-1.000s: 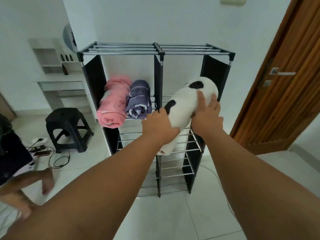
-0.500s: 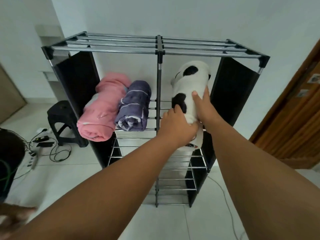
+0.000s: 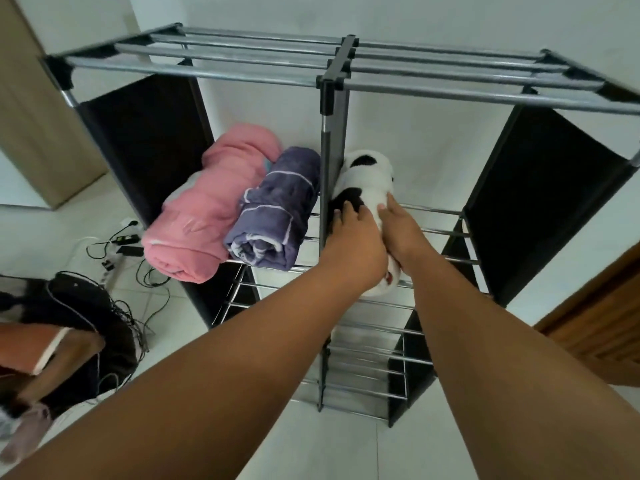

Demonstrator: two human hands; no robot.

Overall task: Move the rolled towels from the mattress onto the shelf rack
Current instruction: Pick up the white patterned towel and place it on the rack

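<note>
A metal shelf rack (image 3: 242, 60) with black side panels stands against the white wall. On its second tier, left bay, lie a pink rolled towel (image 3: 204, 209) and a purple rolled towel (image 3: 277, 209) side by side. In the right bay, against the centre post, lies a white rolled towel with black patches (image 3: 367, 178). My left hand (image 3: 353, 244) lies over the white towel's near left side, fingers curled on it. My right hand (image 3: 401, 233) grips its right side. The towel's near end is mostly hidden by both hands.
Lower wire tiers (image 3: 367, 358) of the rack show below my arms. Cables and a power strip (image 3: 117, 251) lie on the tiled floor at left. A dark heap with cords (image 3: 76, 306) sits lower left. A wooden door (image 3: 606, 306) stands at right.
The view has moved closer to the rack. Both hands have pushed the white towel deeper into the right bay and lower, so it now lies on the second tier beside the centre post.
</note>
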